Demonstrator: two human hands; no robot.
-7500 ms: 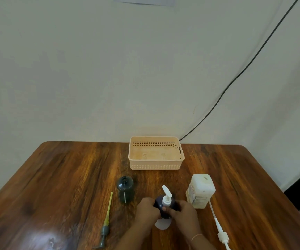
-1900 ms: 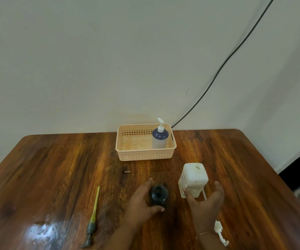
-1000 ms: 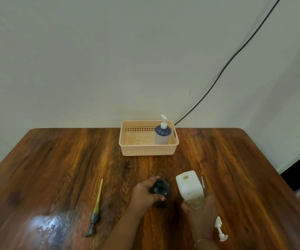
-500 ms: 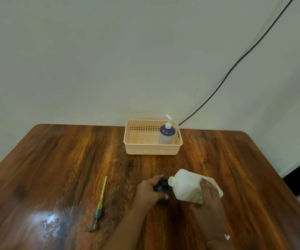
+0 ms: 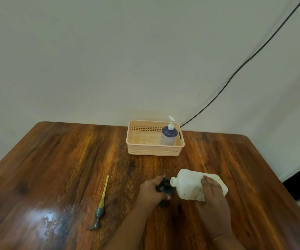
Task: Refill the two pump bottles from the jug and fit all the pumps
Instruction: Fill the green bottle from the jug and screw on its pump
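My right hand point(image 5: 212, 199) grips the white jug point(image 5: 190, 184), which lies tipped on its side with its spout at the mouth of the small dark bottle point(image 5: 165, 186). My left hand point(image 5: 151, 193) wraps around that dark bottle and holds it upright on the table. A blue bottle with a white pump point(image 5: 169, 135) stands in the right end of the peach basket point(image 5: 154, 151). A grey pump with a yellow tube point(image 5: 100, 204) lies flat on the table to the left of my hands. The jug's own white pump is hidden from view.
The wooden table point(image 5: 55, 168) ends against a pale wall, with its right edge near a dark gap. A black cable point(image 5: 235, 73) runs up the wall from behind the basket.
My right hand lifted the jug off the table and tipped it over to the left. Its spout now meets the dark bottle, which my left hand has kept holding.
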